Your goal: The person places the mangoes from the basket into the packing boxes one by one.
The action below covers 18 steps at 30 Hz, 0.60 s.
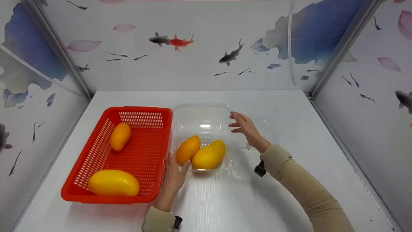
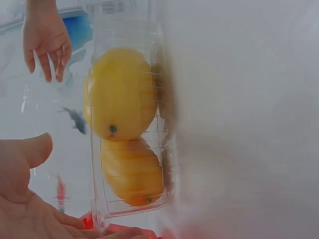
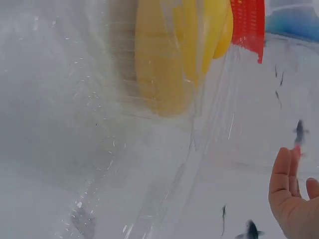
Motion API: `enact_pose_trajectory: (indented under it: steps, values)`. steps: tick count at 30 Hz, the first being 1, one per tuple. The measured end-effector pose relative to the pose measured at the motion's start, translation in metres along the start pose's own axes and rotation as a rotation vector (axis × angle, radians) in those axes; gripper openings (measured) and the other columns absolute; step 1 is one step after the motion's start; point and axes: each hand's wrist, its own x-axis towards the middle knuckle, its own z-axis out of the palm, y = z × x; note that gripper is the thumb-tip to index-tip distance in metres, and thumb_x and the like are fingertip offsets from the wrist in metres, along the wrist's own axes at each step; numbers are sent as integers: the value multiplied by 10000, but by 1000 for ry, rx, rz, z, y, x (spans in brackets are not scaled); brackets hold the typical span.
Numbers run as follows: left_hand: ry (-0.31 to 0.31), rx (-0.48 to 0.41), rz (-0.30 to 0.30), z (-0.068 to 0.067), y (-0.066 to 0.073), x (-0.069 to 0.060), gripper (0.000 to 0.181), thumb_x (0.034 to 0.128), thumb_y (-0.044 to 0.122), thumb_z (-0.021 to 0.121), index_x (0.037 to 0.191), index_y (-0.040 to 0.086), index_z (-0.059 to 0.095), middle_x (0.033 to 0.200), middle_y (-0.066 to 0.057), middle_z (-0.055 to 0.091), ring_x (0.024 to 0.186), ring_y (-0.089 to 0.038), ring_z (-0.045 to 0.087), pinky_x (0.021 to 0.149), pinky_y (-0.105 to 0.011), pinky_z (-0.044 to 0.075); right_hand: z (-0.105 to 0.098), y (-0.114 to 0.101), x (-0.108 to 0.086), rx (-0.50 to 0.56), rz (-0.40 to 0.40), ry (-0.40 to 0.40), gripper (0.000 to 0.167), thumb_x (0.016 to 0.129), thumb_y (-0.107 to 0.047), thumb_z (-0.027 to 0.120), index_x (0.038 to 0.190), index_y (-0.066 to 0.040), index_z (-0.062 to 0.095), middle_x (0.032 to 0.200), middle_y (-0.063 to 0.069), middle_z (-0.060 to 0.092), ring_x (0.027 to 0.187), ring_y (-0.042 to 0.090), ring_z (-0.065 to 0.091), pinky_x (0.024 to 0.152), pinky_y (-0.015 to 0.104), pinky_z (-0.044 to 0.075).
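Observation:
A clear plastic container [image 1: 190,117] stands on the table, holding an orange-yellow mango [image 1: 188,150] and a larger yellow mango [image 1: 210,155] side by side at its near end. My left hand [image 1: 173,177] is at the container's near left corner with fingers extended along its side and the thumb apart; contact with the wall is hard to make out. Above the container's right side, my right hand [image 1: 247,128] hovers with loosely extended fingers and nothing in them. In the left wrist view, both mangoes [image 2: 122,94] show through the container wall.
Left of the container, a red plastic basket [image 1: 170,129] holds an orange mango [image 1: 120,136] at the back and a big yellow mango [image 1: 114,183] in front. A transparent lid-like piece [image 1: 268,127] lies to the right. Printed panels enclose the white table [image 1: 289,106].

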Motion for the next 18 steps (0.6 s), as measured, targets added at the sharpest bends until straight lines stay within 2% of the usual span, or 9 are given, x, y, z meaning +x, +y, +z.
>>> enact_pose_trajectory:
  steps: [3, 6, 10, 13, 16, 18]
  values:
    - [42, -16, 6, -2, 0, -1, 744, 911, 360, 520, 1434, -13, 147, 1469, -223, 180, 1354, -359, 148, 1092, -539, 109, -3, 2, -23, -58, 0, -31, 537, 957, -428, 389, 1348, -60, 420, 1300, 158, 448, 976, 221, 563, 837, 307, 497]
    - [91, -39, 34, -5, 0, 0, 719, 918, 395, 487, 1453, 64, 141, 1477, -170, 176, 1345, -324, 168, 1085, -538, 130, -4, 12, -45, -86, 10, -63, 540, 957, -431, 388, 1314, -33, 460, 1194, 141, 497, 891, 192, 571, 785, 281, 509]
    - [102, -141, 37, -7, 0, -2, 691, 926, 453, 426, 1465, 131, 137, 1472, -146, 170, 1328, -314, 185, 1069, -565, 141, -1, 31, -68, -133, -18, -146, 509, 969, -381, 392, 1268, 19, 493, 1066, 132, 546, 816, 200, 583, 740, 280, 516]
    - [71, -226, 19, -6, -1, -5, 693, 935, 452, 403, 1466, 117, 108, 1477, -158, 135, 1336, -320, 158, 1077, -568, 109, 2, 44, -79, -235, -87, -208, 445, 975, -313, 407, 1233, 33, 518, 1028, 183, 566, 797, 234, 588, 717, 284, 513]
    - [23, -271, -11, -6, -1, -5, 691, 939, 443, 402, 1467, 105, 110, 1492, -153, 133, 1353, -312, 146, 1087, -554, 107, 5, 55, -86, -357, -155, -231, 381, 968, -259, 438, 1212, 14, 543, 1019, 212, 574, 795, 262, 573, 678, 260, 499]
    - [-37, -303, -93, -7, -1, -5, 705, 943, 472, 367, 1470, 85, 103, 1502, -170, 129, 1366, -336, 142, 1078, -566, 127, 6, 60, -87, -413, -182, -223, 352, 958, -241, 462, 1196, 0, 560, 1013, 209, 585, 785, 266, 559, 652, 239, 485]
